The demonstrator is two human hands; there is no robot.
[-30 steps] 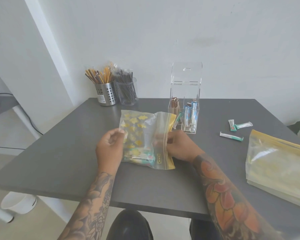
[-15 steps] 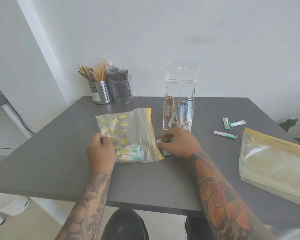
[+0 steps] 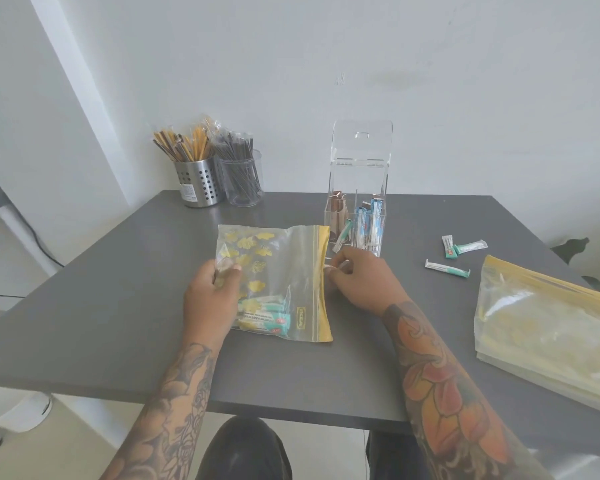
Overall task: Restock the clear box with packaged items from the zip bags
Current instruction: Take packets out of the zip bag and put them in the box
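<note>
**Zip bag lying flat on the grey table, both hands at its edges**

A clear zip bag (image 3: pixel 274 282) is lying flat in the middle of the frame on a dark grey table (image 3: pixel 118 306). It is printed with yellow leaf shapes across its upper left part, and a yellow zip strip is running down its right edge. Teal and white packets (image 3: pixel 264 315) are sitting inside it near the lower edge, beside a small yellow label.

The left hand (image 3: pixel 210 299) is gripping the bag's left edge, its fingers curling over the plastic. The right hand (image 3: pixel 361 282) is sitting at the upper right of the bag, by the zip strip, its fingers curled and pinching something small and pale; whether that is the strip or a packet is not clear.

Just above the right hand, the clear box (image 3: pixel 355 220) is standing with its lid (image 3: pixel 362 142) tilted up and back. Its compartments are holding brown sachets on the left and blue and white packets on the right, standing on end.

To the right of the box, three loose teal and white packets (image 3: pixel 459 252) are lying on the table. At the right edge of the frame, a pile of larger yellow-edged zip bags (image 3: pixel 551 327) is lying flat. In the upper left, a perforated metal cup (image 3: pixel 198 181) and a clear cup (image 3: pixel 245 183) are holding wrapped sticks.
</note>
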